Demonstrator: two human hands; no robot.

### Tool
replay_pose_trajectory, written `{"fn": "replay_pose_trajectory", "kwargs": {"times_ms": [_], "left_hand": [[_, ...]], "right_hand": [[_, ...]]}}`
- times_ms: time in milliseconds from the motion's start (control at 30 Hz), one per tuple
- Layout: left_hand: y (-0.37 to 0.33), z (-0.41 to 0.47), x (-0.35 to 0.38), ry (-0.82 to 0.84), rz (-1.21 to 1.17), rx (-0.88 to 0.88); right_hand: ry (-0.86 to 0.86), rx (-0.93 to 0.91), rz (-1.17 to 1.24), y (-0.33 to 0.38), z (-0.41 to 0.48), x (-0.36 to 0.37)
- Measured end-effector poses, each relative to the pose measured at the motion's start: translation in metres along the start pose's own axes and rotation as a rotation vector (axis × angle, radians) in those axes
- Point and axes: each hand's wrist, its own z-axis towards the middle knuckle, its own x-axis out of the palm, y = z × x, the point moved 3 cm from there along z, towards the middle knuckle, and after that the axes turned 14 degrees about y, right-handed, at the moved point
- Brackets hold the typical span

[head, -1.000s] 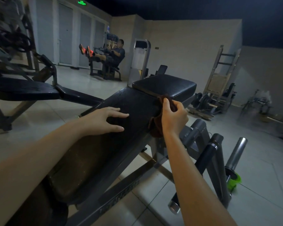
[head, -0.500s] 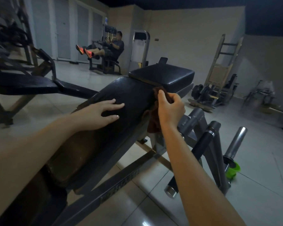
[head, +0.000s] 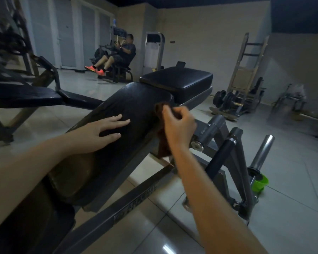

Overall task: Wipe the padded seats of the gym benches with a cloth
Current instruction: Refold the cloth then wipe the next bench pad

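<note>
From where I stand, the left hand (head: pixel 103 132) lies flat with straight, spread fingers on the long, sloping black padded backrest (head: pixel 136 103), holding nothing and only pressing down, just as it did a second ago. The right hand (head: pixel 180 127) has its fingers curled tight round a dark brown cloth (head: pixel 159 109). The cloth is bunched against the backrest's upper right edge, close to where the square black padded seat (head: pixel 178 77) begins, and a loose tail of it hangs down the side. Over the last second that hand has hardly travelled. It has kept to the same corner, and the wrist has rolled so that the knuckles now sit more over the cloth. I take that for a short scrub on one spot, not a long stroke. If so, the job is at an early stage: the broad top of the backrest, the square seat and the dark flat bench (head: pixel 24 96) to the left all look still to be done. A bright green plastic bucket (head: pixel 260 182) stands on the tiles by the frame.
</note>
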Motion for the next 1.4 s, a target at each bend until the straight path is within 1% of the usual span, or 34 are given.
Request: {"fn": "replay_pose_trajectory", "kwargs": {"times_ms": [100,167,233,333,433,667,833,1000,1133,1267,1400], "left_hand": [[0.005,-0.007,0.01,-0.016,-0.017,0.009],[0.01,-0.011,0.012,-0.021,-0.026,0.012],[0.014,-0.015,0.01,-0.007,-0.063,0.011],[0.013,-0.019,0.0,-0.025,-0.179,-0.007],[0.01,-0.022,-0.005,-0.065,-0.271,-0.033],[0.004,-0.024,0.002,-0.093,-0.295,-0.043],[0.007,-0.031,0.007,-0.096,-0.338,-0.044],[0.015,-0.039,0.01,-0.096,-0.379,-0.037],[0.017,-0.043,0.009,-0.083,-0.35,-0.038],[0.011,-0.045,0.008,-0.069,-0.292,-0.025],[0.007,-0.046,0.013,-0.039,-0.14,-0.053]], "right_hand": [[-0.072,0.037,-0.019,0.002,0.015,-0.008],[-0.067,0.049,0.053,-0.001,0.0,0.006],[-0.047,0.043,0.11,-0.006,-0.024,0.023],[0.0,0.001,0.076,-0.011,-0.054,0.042],[0.085,-0.016,0.033,-0.011,-0.08,0.058],[0.2,-0.107,-0.016,-0.01,-0.123,0.08],[0.192,-0.157,-0.051,-0.011,-0.149,0.096],[0.243,-0.238,-0.105,-0.005,-0.173,0.112],[0.249,-0.3,-0.166,-0.003,-0.178,0.117],[0.293,-0.392,-0.261,-0.002,-0.186,0.125],[0.397,-0.557,-0.424,0.0,-0.199,0.137]]}}
